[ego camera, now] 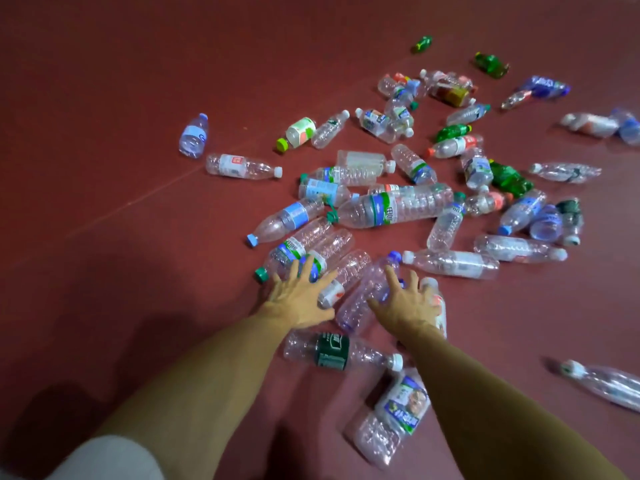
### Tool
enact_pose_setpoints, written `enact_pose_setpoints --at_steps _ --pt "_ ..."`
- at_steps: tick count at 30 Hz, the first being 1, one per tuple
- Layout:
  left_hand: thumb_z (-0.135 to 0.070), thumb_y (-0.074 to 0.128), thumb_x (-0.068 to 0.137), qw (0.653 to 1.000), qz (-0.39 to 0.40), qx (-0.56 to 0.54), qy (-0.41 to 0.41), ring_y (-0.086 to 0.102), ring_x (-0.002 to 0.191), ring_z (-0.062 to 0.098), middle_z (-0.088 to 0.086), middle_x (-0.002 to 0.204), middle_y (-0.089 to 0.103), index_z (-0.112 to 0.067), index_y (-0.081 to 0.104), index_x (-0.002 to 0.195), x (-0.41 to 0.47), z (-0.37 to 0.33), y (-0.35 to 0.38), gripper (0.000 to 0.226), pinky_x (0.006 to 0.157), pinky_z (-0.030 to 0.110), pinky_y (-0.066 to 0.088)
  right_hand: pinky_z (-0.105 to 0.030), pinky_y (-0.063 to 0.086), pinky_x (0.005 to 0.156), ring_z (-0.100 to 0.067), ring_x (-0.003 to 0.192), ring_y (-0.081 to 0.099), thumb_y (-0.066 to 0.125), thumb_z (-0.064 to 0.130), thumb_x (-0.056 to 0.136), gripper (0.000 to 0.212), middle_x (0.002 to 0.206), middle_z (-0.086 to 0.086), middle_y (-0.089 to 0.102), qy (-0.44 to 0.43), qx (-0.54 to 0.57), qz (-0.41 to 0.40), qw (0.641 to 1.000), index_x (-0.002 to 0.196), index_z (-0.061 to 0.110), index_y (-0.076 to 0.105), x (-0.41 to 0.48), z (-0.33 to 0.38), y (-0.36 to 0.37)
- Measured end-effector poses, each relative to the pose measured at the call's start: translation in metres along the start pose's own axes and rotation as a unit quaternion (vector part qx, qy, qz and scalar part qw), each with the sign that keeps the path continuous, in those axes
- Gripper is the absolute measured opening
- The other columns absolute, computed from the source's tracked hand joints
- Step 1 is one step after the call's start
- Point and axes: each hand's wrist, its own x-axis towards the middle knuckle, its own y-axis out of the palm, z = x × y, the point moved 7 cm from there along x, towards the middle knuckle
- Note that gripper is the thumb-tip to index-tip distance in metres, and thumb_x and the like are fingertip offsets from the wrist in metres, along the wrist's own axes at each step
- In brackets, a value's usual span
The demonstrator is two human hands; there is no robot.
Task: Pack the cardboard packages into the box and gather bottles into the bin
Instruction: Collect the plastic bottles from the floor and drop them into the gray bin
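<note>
Reaching forward over the dark red floor (138, 133), the left hand (298, 303) and right hand (407, 303) are both spread wide, fingers apart and gripping nothing. The left fingertips lie on a clear plastic bottle with a green cap (294, 245). The right hand sits over a clear plastic bottle with a blue cap (363, 299), though contact there cannot be confirmed. Both bottles lie on their sides, long axes running from near-left to far-right, roughly along the reach, so each hand has its own bottle nearest. Roughly four dozen empty bottles are scattered ahead and to the right, overlaps preventing an exact count, and at least four are green-tinted. No bin, box or cardboard package is visible.
</note>
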Motion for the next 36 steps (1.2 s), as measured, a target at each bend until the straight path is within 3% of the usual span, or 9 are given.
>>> enact_pose_setpoints --at_steps 6,13,19,22,26,28,30,33,36 --pt "-0.071 0.055 0.083 0.999 0.04 0.017 -0.001 -0.014 0.152 0.033 0.008 0.163 -0.024 -0.046 -0.007 0.155 0.007 -0.017 0.041 0.098 0.119 0.062 0.005 -0.062 0.03 0.11 -0.042 0.145 0.011 0.05 0.062 0.091 0.077 0.161 -0.005 0.009 0.018 0.037 0.04 0.998 0.155 0.044 0.011 -0.009 -0.014 0.045" --pt "-0.079 0.056 0.078 0.997 0.073 -0.028 -0.005 -0.023 0.15 0.023 -0.003 0.159 -0.035 -0.038 -0.013 0.156 0.008 -0.014 0.07 0.112 0.12 0.052 0.015 -0.06 0.031 0.105 -0.039 0.142 0.02 0.045 0.06 0.096 0.072 0.164 -0.002 0.006 -0.007 0.047 0.067 0.997 0.156 0.045 0.007 0.0 0.013 0.054" --pt "-0.086 0.063 0.063 0.995 0.088 -0.045 -0.008 -0.027 0.149 0.02 -0.005 0.157 -0.039 -0.039 -0.021 0.154 0.0 -0.003 0.08 0.133 0.12 0.054 0.013 -0.061 0.029 0.106 -0.037 0.143 0.022 0.047 0.061 0.096 0.072 0.164 0.003 0.008 -0.008 0.066 0.105 0.992 0.155 0.048 0.008 0.0 0.008 0.072" --pt "-0.083 0.063 0.067 0.997 0.058 -0.042 0.013 -0.013 0.152 0.022 -0.006 0.163 -0.022 -0.037 -0.003 0.158 0.005 -0.009 0.068 0.122 0.12 0.053 0.012 -0.061 0.028 0.107 -0.036 0.144 0.02 0.05 0.056 0.096 0.071 0.164 0.004 0.008 -0.019 0.078 0.095 0.992 0.155 0.045 0.012 0.0 0.007 0.071" --pt "-0.063 0.062 0.085 0.996 -0.024 -0.082 0.02 0.026 0.138 0.022 0.0 0.154 0.023 -0.03 0.023 0.157 0.013 -0.011 0.043 0.088 0.113 0.042 0.032 -0.061 0.032 0.108 -0.035 0.146 0.015 0.056 0.05 0.094 0.06 0.164 0.005 0.005 -0.038 0.086 0.071 0.993 0.147 0.033 0.032 0.005 0.002 0.07" --pt "-0.054 0.063 0.088 0.996 -0.034 -0.087 0.012 0.033 0.131 0.021 0.001 0.143 0.029 -0.03 0.029 0.154 0.01 -0.014 0.043 0.078 0.108 0.04 0.038 -0.061 0.033 0.11 -0.035 0.149 0.012 0.056 0.052 0.094 0.057 0.166 0.007 0.001 -0.044 0.091 0.069 0.993 0.141 0.025 0.039 0.009 -0.002 0.069" --pt "-0.047 0.066 0.09 0.994 -0.023 -0.103 -0.003 0.028 0.138 0.024 0.004 0.149 0.023 -0.032 0.03 0.153 0.009 -0.016 0.049 0.074 0.111 0.042 0.036 -0.06 0.032 0.111 -0.035 0.15 0.012 0.057 0.052 0.095 0.055 0.166 0.007 0.0 -0.045 0.103 0.076 0.991 0.137 0.019 0.041 0.011 -0.006 0.07" --pt "-0.034 0.067 0.092 0.986 0.014 -0.163 -0.014 0.018 0.149 0.031 0.002 0.165 -0.003 -0.036 0.029 0.152 0.01 -0.018 0.059 0.071 0.117 0.049 0.029 -0.057 0.031 0.114 -0.032 0.151 0.012 0.058 0.048 0.096 0.068 0.167 0.007 -0.005 -0.056 0.135 0.088 0.985 0.15 0.022 0.025 0.01 -0.008 0.071" --pt "-0.024 0.065 0.094 0.985 0.014 -0.173 -0.008 0.05 0.129 0.038 0.004 0.16 0.018 -0.03 0.035 0.144 0.012 -0.021 0.06 0.058 0.105 0.045 0.041 -0.052 0.029 0.116 -0.029 0.152 0.011 0.06 0.035 0.096 0.087 0.166 0.008 -0.012 -0.082 0.148 0.117 0.979 0.159 0.034 0.0 0.01 -0.006 0.071"
